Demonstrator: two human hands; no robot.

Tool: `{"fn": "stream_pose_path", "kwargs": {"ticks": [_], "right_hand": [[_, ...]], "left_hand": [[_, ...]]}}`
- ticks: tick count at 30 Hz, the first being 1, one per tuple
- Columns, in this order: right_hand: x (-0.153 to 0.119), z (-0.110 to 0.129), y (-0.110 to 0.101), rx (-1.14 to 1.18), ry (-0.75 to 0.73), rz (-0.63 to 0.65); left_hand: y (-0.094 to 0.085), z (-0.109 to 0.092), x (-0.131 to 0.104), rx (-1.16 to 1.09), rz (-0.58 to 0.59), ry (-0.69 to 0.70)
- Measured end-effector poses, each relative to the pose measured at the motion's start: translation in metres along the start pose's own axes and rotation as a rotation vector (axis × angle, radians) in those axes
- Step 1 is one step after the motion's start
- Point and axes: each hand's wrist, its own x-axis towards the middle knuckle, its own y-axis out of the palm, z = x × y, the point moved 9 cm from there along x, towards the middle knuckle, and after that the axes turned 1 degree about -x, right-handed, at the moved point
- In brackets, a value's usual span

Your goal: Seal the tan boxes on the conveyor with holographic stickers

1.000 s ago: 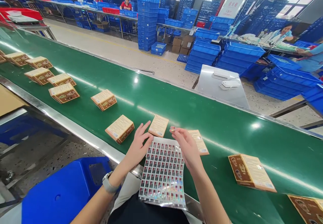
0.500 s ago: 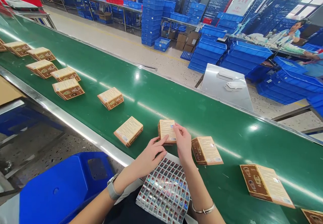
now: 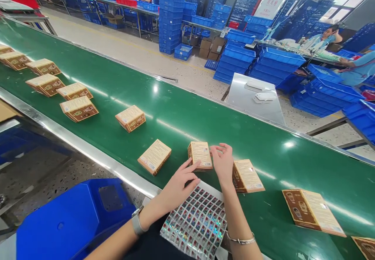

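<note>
My left hand (image 3: 180, 182) reaches to a small brown-and-cream carton (image 3: 200, 154) lying on the green conveyor belt. Its outstretched fingers touch the carton's left side and printed top, with the thumb spread apart near the upper edge of a shiny sticker sheet (image 3: 195, 223). Just right of that carton is my right hand (image 3: 222, 160), fingers apart and off the box; nothing shows in them. The sheet, covered in rows of small labels, lies below and between my forearms. A small shiny label shows on the carton's top.
More cartons lie on the belt (image 3: 175, 107): one to the left (image 3: 155, 156), one partly behind my right hand (image 3: 249, 176), one farther right (image 3: 313, 213), several at far left. A blue plastic bin (image 3: 67, 221) stands lower left. Across the aisle are stacked blue crates (image 3: 171, 18) and seated people.
My right hand has drawn away from the carton's top to its right, fingers now apart. A small label is in view where those fingers were. My left fingers stay on the carton.
</note>
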Motion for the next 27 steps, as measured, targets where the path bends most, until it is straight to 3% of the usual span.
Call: {"fn": "stream_pose_path", "kwargs": {"ticks": [3,7,9,13,18,20,21,25,27], "right_hand": [[-0.029,0.033,-0.018,-0.052,-0.117,0.086],[-0.099,0.083,-0.005,-0.173,-0.525,0.396],[-0.119,0.09,-0.002,-0.216,-0.66,0.4],[-0.13,0.095,0.007,-0.332,-0.849,0.351],[-0.145,0.108,0.007,-0.364,-1.001,0.355],[-0.147,0.107,0.005,-0.279,-0.923,0.4],[-0.143,0.101,0.005,-0.22,-0.815,0.429],[-0.117,0.04,0.015,-0.003,-0.157,0.527],[-0.111,0.017,0.03,0.088,0.013,0.589]], "left_hand": [[-0.011,0.009,-0.01,-0.132,-0.157,-0.14],[-0.015,0.008,-0.022,-0.198,-0.214,-0.199],[-0.012,0.002,-0.026,-0.25,-0.174,-0.192],[0.004,-0.009,-0.034,-0.423,-0.008,-0.217],[0.003,-0.002,-0.042,-0.338,-0.039,-0.281],[-0.003,0.004,-0.048,-0.306,-0.054,-0.317],[-0.006,0.007,-0.052,-0.302,-0.038,-0.334],[-0.017,0.02,-0.073,-0.298,0.178,-0.372],[-0.032,0.028,-0.076,-0.208,0.19,-0.335]]}}
